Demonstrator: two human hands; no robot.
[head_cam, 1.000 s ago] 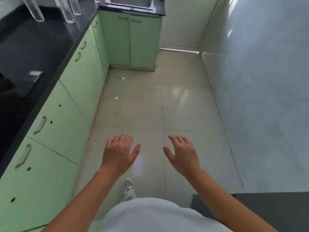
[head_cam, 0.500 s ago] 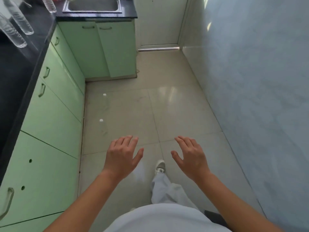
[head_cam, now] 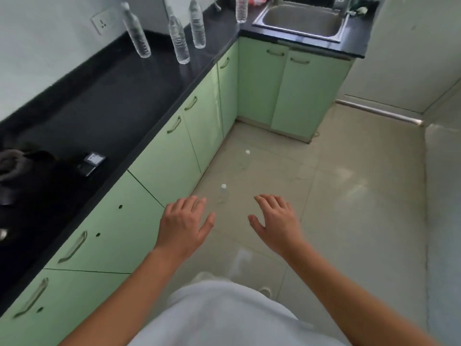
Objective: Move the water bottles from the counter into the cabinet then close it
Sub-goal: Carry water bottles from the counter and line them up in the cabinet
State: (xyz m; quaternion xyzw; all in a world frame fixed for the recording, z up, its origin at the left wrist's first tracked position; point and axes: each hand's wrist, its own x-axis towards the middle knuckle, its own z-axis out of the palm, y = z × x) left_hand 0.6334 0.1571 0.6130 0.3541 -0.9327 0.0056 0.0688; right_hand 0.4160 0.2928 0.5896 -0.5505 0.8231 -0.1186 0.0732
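Head view. Left hand (head_cam: 183, 226) and right hand (head_cam: 275, 224) out in front above the floor (head_cam: 349, 196), fingers spread and slack, gripping nothing. Four bottles (head_cam: 178, 38) upright at the far end of the surface (head_cam: 99, 96), well apart from both hands, all yet to be moved. Below it, cabinet doors (head_cam: 169, 156) all closed.

Step in hand, most likely: walking up to the bottles. To do it well: step close before reaching, pull one door open by its handle (head_cam: 174, 124) first, then take each bottle low round the body, one per hand, kept upright. Mind the two white caps (head_cam: 223, 186) on the floor ahead of the hands; possibly clear bottles seen from above, hard to tell.

Bottles: clear thin plastic, tall, slim, ribbed, probably quick to dent under a hard squeeze. Surface: black, speckled, polished like stone. Doors: smooth pale green with curved bar handles. Floor: glossy beige tile. Sink (head_cam: 299, 21): dull steel, rectangular.
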